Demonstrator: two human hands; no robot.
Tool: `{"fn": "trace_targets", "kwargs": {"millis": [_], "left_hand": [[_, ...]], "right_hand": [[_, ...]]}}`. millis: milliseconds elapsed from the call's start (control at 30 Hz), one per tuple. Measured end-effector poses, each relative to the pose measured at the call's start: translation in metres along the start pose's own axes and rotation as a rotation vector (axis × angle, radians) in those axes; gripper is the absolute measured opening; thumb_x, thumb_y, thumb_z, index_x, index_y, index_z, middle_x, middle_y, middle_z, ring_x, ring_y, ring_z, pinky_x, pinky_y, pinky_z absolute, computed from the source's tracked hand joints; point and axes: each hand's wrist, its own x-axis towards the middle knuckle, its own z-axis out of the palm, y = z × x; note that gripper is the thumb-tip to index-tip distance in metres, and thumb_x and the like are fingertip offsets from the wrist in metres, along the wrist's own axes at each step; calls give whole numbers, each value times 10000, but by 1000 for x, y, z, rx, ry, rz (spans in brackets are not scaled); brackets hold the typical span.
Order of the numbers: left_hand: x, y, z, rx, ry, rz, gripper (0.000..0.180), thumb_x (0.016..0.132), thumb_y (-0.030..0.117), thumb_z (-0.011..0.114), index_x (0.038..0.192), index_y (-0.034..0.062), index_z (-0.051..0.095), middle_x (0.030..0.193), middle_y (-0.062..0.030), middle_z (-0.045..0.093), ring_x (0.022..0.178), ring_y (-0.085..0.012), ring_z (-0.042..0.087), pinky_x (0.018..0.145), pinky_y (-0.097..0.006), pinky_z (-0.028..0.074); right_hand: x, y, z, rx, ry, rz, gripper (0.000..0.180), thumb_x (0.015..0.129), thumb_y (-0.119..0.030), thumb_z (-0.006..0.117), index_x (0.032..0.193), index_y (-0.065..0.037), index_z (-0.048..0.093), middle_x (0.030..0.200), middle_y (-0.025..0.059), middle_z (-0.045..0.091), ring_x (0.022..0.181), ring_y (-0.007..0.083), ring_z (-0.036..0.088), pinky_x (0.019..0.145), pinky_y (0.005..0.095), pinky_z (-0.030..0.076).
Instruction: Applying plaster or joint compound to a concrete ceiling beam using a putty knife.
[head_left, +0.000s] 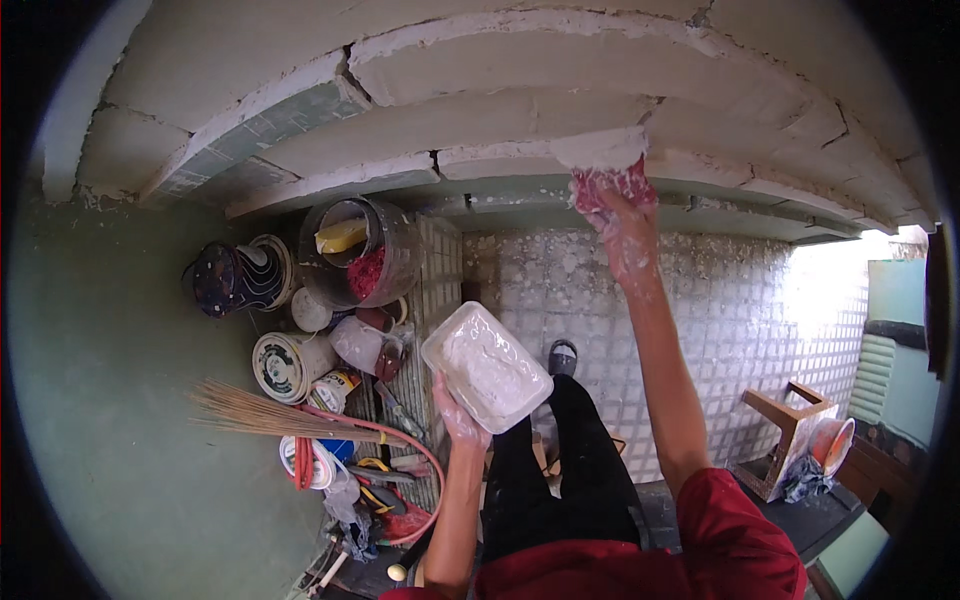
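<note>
My left hand (459, 413) grips the lower left side of a white rectangular plastic tray (521, 351), in front of my body. Inside it lies a mound of wet white paste (488, 376). Up at the stepped ledge (500, 162), my right hand (627, 240) is closed around a shaggy red-pink pad (635, 182) smeared with white. The pad meets a thick white patch (602, 150) on the ledge's edge. White residue coats both hands. Part of the pad is hidden behind my right fingers.
At left stand a large clear bucket (402, 268) holding a yellow sponge (341, 236), several paint tubs (285, 368), a stick broom (270, 408) and a red hose (436, 482). At right, a wooden stool (780, 452) stands near an orange-lined bucket (832, 445). The tiled floor (700, 330) lies far below.
</note>
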Motion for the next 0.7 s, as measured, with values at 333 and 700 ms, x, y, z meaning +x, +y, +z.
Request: {"fn": "trace_targets", "kwargs": {"millis": [333, 700], "left_hand": [[-12, 3, -26, 8, 79, -32, 599, 907, 488, 389, 1344, 78, 373, 1318, -92, 471, 1184, -269, 480, 1007, -404, 388], [-9, 51, -58, 102, 130, 59, 601, 920, 496, 332, 1347, 75, 375, 1302, -105, 482, 1159, -273, 496, 992, -405, 396]], "right_hand": [[7, 76, 8, -506, 260, -422, 362, 883, -101, 586, 1226, 5, 538, 1194, 135, 594, 1019, 221, 597, 859, 359, 455], [60, 94, 70, -1162, 628, -1270, 424, 822, -107, 609, 1238, -36, 564, 1295, 201, 508, 1114, 320, 487, 943, 404, 325]]}}
